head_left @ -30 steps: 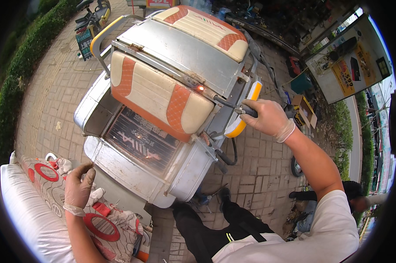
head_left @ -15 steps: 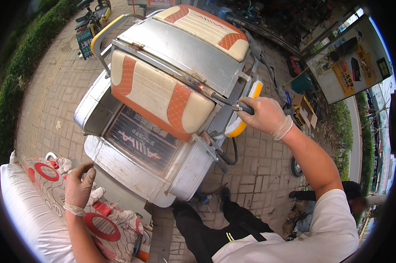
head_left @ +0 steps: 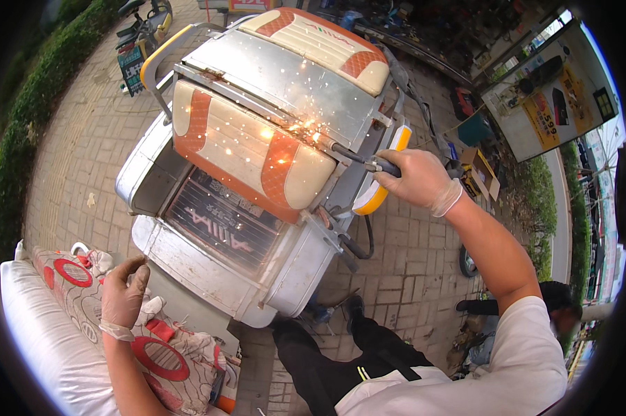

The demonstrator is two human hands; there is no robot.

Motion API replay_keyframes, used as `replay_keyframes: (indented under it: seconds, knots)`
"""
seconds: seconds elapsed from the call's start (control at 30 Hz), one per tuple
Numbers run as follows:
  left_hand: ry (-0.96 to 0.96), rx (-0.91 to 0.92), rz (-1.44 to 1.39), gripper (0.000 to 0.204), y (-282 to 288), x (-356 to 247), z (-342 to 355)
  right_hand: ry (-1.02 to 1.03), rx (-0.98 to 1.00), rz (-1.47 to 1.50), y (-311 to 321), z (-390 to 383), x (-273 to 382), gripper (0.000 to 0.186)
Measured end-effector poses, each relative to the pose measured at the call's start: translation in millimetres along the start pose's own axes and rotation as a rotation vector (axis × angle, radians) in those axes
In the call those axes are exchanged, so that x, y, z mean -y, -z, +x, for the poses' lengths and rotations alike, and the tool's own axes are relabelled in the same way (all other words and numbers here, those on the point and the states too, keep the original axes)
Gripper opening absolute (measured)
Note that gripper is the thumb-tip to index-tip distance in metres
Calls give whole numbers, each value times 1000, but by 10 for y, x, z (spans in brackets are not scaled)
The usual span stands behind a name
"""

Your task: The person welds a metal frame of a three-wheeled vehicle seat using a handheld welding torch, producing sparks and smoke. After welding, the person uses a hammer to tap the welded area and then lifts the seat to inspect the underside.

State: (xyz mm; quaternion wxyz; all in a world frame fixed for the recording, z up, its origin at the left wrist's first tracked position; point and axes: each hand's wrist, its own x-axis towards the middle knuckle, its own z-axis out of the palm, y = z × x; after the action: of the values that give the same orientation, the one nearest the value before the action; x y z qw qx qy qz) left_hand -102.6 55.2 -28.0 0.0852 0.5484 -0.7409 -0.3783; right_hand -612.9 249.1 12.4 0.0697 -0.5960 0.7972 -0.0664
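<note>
Gloved, my right hand (head_left: 420, 179) grips a welding torch (head_left: 354, 155) by its handle. Its tip meets the metal rail (head_left: 254, 104) between a seat pad and a silver metal panel (head_left: 278, 68), where bright sparks (head_left: 307, 130) fly out. Just in front of the rail, a cream and orange seat backrest (head_left: 236, 149) hangs over the rear of the silver vehicle body (head_left: 292, 277). My left hand (head_left: 124, 295), also gloved, is raised over a patterned cloth with its fingers pinched together; what they hold, if anything, is too small to make out.
Yellow-and-white armrests (head_left: 376, 197) flank the seats. A patterned cloth (head_left: 162, 359) and white cushion (head_left: 46, 326) lie at lower left. An open cardboard box (head_left: 482, 173) and a sign board (head_left: 552, 97) stand at right. Another person (head_left: 559, 305) crouches at lower right.
A small glow at the torch tip has become a burst of sparks scattering over the backrest and panel. Both hands stay in nearly the same place.
</note>
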Motion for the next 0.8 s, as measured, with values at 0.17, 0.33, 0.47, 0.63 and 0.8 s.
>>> replay_keyframes:
  seconds: [0.17,0.33,0.47,0.63,0.8]
  knots:
    - [3,12,-31,41,0,18,-7,14,-39,-18,36,-100,-88,36]
    - [-9,8,1,41,-1,-1,-3,5,-2,-2,30,-69,-78,39]
    - [-2,13,-12,42,5,-2,-8,-18,24,7,20,-24,-40,42]
    - [-1,12,-12,44,7,1,-11,-28,34,10,18,11,-30,42]
    - [-3,7,-18,44,2,-21,-16,18,55,-22,47,35,-24,39]
